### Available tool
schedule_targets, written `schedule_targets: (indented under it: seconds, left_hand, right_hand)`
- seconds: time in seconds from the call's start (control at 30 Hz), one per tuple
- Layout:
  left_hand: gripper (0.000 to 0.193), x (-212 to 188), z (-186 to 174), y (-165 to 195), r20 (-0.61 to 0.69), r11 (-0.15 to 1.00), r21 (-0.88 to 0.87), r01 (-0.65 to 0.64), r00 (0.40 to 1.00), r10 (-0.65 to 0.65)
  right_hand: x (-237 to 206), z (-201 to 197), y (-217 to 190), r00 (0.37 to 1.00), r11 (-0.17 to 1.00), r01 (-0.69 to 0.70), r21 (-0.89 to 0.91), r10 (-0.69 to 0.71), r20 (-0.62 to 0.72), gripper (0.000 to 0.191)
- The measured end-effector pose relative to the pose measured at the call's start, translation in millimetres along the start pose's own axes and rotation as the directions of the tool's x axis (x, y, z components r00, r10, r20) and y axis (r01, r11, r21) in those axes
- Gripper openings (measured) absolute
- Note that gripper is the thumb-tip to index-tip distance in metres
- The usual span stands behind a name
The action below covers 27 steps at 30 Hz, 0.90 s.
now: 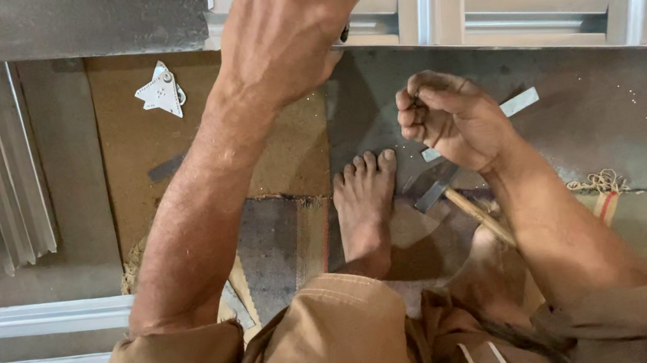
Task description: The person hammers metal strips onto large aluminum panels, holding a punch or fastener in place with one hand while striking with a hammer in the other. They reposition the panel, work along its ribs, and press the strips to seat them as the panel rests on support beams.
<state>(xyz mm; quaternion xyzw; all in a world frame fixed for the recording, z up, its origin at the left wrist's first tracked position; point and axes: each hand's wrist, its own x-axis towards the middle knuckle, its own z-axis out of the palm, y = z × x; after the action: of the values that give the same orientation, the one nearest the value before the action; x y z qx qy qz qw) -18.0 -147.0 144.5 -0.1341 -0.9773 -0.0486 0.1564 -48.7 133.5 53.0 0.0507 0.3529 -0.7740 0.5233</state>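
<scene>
Aluminium frame (437,22) of pale silver rails ran across the top of the view, standing on a grey floor sheet (592,110). Left hand (283,32) was raised against the frame's lower rail, forearm stretched forward, knuckles up, fingers curled tight over something small and dark; only a sliver of it showed between the fingers, so what it was could not be told. Right hand (453,118) hung lower and nearer the body, wrist bent, fingers folded into a loose fist with the tips pinched together; whether anything small sat between them could not be told. Hammer (453,199) lay on the floor just below the right wrist, metal head toward the bare foot (366,200), wooden handle running back under the forearm; neither hand touched it. Foot rested flat, toes toward the frame, between the two forearms. Short flat metal strip (522,102) lay just past the right hand. White triangular bracket (162,91) lay on a brown board (135,152), well left of the left hand. Brown sleeves were rolled to the elbows.
</scene>
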Motion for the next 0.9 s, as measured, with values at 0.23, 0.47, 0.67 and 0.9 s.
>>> schedule_targets:
  seconds: [0.23,0.47,0.67,0.9]
  left_hand:
    - [0.036,6,-4,-3,-0.011,1.0,0.004,-0.007,1.0,0.007]
    - [0.039,9,-7,-1,0.004,1.0,-0.024,0.005,1.0,-0.005]
    - [0.041,13,-10,3,-0.006,1.0,0.02,0.007,1.0,-0.007]
    - [0.034,0,3,1,0.002,0.999,-0.009,0.035,0.999,-0.035]
  right_hand:
    - [26,-1,2,0.995,0.996,0.091,0.015,-0.09,-0.051,0.009]
    - [62,-24,34,0.88,0.948,0.287,-0.14,-0.319,-0.352,0.012]
    - [112,-39,57,0.644,0.807,0.418,-0.417,-0.587,-0.49,0.017]
    - [92,-41,48,0.721,0.84,0.381,-0.385,-0.531,-0.445,0.014]
